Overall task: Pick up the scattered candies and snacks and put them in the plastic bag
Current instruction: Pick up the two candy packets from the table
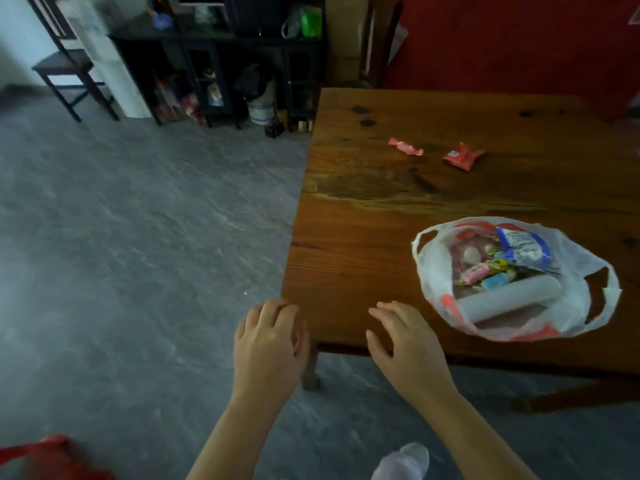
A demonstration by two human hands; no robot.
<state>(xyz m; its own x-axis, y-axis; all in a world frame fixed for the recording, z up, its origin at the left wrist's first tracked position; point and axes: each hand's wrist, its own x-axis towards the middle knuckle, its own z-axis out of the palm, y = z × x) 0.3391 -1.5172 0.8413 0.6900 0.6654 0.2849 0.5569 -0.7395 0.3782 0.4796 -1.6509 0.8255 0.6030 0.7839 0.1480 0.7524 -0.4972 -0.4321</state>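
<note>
Both hands are seen empty at the near edge of the table: the left hand is loosely curled at the corner with nothing pinched, the right hand is held with fingers spread and relaxed just above the wood. At about two o'clock from the right hand, the bag is laid open, mouth up, already loaded with wrapped sweets, a blue packet and a pale roll. Farther off, near twelve o'clock, two pieces are left on the bare wood, well apart from the bag: a pink candy with twisted ends, and just to its right a red packet. Both are judged light, crinkly and slick. The candy is best pinched across its body or by a twisted end; the packet is best taken by its crimped edge. The thin bag is expected to sag, so its rim or handle may need steadying.
</note>
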